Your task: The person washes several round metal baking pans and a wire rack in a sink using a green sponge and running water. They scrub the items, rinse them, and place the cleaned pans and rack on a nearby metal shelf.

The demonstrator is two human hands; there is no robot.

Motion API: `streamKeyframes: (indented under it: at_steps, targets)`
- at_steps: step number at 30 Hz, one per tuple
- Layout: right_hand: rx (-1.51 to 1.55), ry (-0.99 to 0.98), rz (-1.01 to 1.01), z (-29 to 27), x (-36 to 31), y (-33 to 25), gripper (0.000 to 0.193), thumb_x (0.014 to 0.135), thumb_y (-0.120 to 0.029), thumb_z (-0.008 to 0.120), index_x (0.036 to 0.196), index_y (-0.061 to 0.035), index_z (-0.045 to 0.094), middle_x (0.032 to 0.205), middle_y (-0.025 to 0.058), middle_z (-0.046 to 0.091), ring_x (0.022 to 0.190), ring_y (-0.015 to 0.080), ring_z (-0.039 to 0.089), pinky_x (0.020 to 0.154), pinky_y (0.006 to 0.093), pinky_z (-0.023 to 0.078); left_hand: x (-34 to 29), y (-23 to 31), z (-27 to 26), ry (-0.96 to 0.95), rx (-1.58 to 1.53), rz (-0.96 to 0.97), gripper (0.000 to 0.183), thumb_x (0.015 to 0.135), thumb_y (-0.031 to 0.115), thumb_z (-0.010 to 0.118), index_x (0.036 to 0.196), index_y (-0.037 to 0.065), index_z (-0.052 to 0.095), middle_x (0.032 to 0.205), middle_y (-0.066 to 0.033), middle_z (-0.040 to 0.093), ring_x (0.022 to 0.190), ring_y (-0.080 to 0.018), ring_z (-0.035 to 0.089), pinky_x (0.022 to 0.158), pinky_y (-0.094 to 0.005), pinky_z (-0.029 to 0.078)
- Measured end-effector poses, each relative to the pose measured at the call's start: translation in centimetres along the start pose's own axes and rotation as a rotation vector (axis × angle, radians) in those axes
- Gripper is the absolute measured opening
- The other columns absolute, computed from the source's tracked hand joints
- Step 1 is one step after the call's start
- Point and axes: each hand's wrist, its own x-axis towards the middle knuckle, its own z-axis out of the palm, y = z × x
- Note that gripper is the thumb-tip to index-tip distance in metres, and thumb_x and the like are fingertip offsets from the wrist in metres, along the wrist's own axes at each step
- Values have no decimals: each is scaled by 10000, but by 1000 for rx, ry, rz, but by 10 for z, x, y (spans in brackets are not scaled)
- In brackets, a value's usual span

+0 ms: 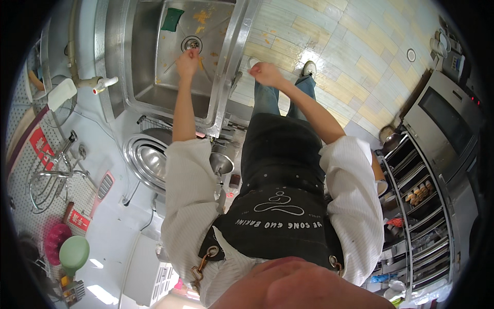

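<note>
My left hand (187,64) is over the steel sink (177,93), its fingers curled together just below the drain strainer (192,45) in the picture. What it holds, if anything, is too small to make out. Orange-yellow scraps (201,18) are scattered over the sink bottom. A green scouring pad (172,19) lies in the sink's far left corner. Outside the sink's right rim, my right hand (265,74) hangs in the air in front of my legs. Its fingers are curled in, and any small thing inside them is hidden.
A pale tap or pipe end (105,84) juts out left of the sink. Steel bowls (149,157) stand nearby. Utensils, including a green ladle-like scoop (74,252), hang on a pegboard. At right are an oven (442,116) and a tray rack (419,206). The tiled floor (329,41) looks wet.
</note>
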Motion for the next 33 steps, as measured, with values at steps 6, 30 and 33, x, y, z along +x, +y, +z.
streamKeyframes:
  at_steps: [6, 30, 33]
  targets:
    - [71, -263, 240, 45, 34, -36, 822, 916, -719, 326, 713, -2, 672, 714, 144, 674, 702, 282, 668, 740, 370, 522, -68, 8, 8, -114, -230, -111, 335, 927, 385, 598, 946, 67, 698, 764, -94, 694, 743, -246, 677, 703, -357, 510]
    - [-420, 161, -467, -57, 72, -121, 162, 823, -145, 667, 979, -116, 702, 954, 94, 672, 883, 293, 658, 747, 387, 537, -88, -68, -15, 204, -414, -380, 270, 861, 287, 704, 1063, 108, 713, 928, -113, 721, 814, -204, 695, 764, -340, 530]
    - [-44, 330, -345, -151, 43, -45, 241, 817, 5, 674, 1047, -71, 679, 1021, 120, 665, 887, 244, 675, 786, 333, 566, -102, -87, -6, 145, -414, -304, 323, 860, 256, 712, 1147, 112, 679, 1011, -119, 711, 881, -218, 691, 802, -342, 528]
